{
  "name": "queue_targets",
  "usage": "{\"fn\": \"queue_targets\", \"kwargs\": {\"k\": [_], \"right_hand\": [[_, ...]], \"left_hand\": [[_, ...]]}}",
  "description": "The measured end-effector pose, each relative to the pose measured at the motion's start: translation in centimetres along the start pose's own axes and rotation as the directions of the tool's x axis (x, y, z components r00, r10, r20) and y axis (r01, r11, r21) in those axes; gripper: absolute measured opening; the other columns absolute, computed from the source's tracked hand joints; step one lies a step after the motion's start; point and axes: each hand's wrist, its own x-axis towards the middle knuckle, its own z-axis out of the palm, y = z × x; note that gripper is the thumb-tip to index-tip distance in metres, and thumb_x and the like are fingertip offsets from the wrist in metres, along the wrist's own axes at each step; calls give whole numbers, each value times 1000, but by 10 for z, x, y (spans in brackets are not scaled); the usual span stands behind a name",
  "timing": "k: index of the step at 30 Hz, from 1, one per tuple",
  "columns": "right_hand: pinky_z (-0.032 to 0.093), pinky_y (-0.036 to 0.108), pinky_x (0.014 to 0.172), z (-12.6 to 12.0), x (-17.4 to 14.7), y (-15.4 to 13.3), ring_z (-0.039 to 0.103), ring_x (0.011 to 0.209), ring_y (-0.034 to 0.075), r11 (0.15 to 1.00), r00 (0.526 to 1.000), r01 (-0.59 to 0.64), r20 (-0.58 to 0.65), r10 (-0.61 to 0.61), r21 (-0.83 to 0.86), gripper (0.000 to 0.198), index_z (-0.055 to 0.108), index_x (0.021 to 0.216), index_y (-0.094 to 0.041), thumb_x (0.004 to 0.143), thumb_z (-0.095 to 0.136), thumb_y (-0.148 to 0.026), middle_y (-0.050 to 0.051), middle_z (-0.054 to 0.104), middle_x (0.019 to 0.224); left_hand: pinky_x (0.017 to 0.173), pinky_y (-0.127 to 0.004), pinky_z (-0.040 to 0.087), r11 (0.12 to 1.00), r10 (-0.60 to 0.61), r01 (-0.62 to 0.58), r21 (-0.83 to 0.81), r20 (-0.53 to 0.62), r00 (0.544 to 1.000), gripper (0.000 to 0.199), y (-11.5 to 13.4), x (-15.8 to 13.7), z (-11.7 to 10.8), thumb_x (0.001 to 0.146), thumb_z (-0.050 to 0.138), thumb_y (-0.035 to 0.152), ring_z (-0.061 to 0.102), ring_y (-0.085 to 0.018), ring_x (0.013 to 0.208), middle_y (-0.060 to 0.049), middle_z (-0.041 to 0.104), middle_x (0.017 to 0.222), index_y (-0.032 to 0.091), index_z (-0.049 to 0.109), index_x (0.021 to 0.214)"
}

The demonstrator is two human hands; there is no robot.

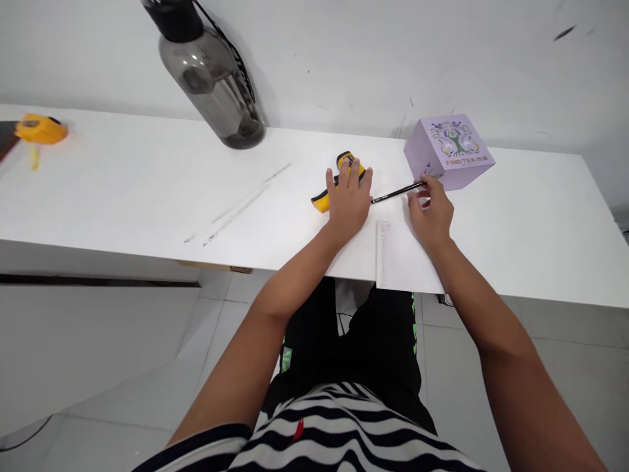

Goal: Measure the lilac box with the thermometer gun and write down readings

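Note:
My left hand (350, 200) rests with spread fingers on top of a yellow-and-black pistol-shaped tool (322, 201), which lies on the white table and is partly hidden by the hand. Between the thumb and fingers of my right hand (432, 213) is a slim black pencil (398, 192), held slanting. One end of it lies by my left thumb; the other points toward the lilac box (460, 147) printed "FIND TEA". Below my right hand, a white notepad (405, 265) with a row of holes along its left side lies at the table's front edge, partly covered by my right forearm.
A grey see-through water bottle (216, 85) with a black lid stands against the wall, left of the hands. Farther left is a yellow tape measure (44, 129), with a dark object beside it. Dark scuff marks run across the white tabletop (122, 196).

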Motion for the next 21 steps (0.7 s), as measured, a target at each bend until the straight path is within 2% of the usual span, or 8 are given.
{"fn": "queue_targets", "kwargs": {"k": [4,8,11,15,17,19,21], "right_hand": [[52,33,68,1,-1,4,65,76,19,990,991,-102,-82,110,97,37,59,114,-22,98,55,-55,5,66,91],[49,32,65,1,-2,1,59,67,16,960,968,-173,-139,206,221,39,56,110,-22,99,53,-59,0,58,80],[49,33,67,-2,-4,-4,59,68,18,955,967,-159,-156,202,248,42,55,109,-21,99,49,-61,2,58,81],[53,37,73,-6,-4,-8,65,77,22,977,974,-100,-180,135,189,46,56,114,-18,100,42,-60,8,64,89],[54,40,77,-6,-3,-6,67,82,24,983,978,-86,-177,114,161,46,57,116,-18,100,40,-58,10,66,95],[55,41,83,-4,-1,-4,68,87,25,987,981,-82,-166,104,138,46,58,117,-19,100,38,-56,11,68,100],[56,43,88,-3,-1,-1,70,93,26,989,984,-82,-146,99,120,43,59,118,-20,101,37,-53,11,70,103]], "left_hand": [[129,-67,10,989,143,-142,-29,28,989,51,15,-11,0,101,49,34,25,-35,159,-12,36,168,23,51,151],[128,-66,16,973,229,-226,-36,85,970,45,21,-19,7,104,43,34,28,-34,158,-14,40,166,20,56,145],[128,-66,16,967,256,-253,-38,90,963,43,19,-22,15,104,45,34,30,-35,157,-15,41,165,20,58,142],[126,-67,16,972,236,-235,-29,84,968,46,17,-14,20,102,50,36,29,-37,157,-19,40,164,17,57,143],[127,-66,15,966,259,-259,-9,99,961,48,21,-11,13,101,51,34,25,-37,158,-17,37,166,19,55,146],[126,-63,21,952,305,-307,5,97,947,49,32,-16,-2,100,52,33,26,-37,158,-16,36,167,20,54,147],[119,-58,34,917,399,-399,-15,96,912,45,51,-35,-19,101,49,29,40,-36,150,-17,46,160,20,56,145]]}}
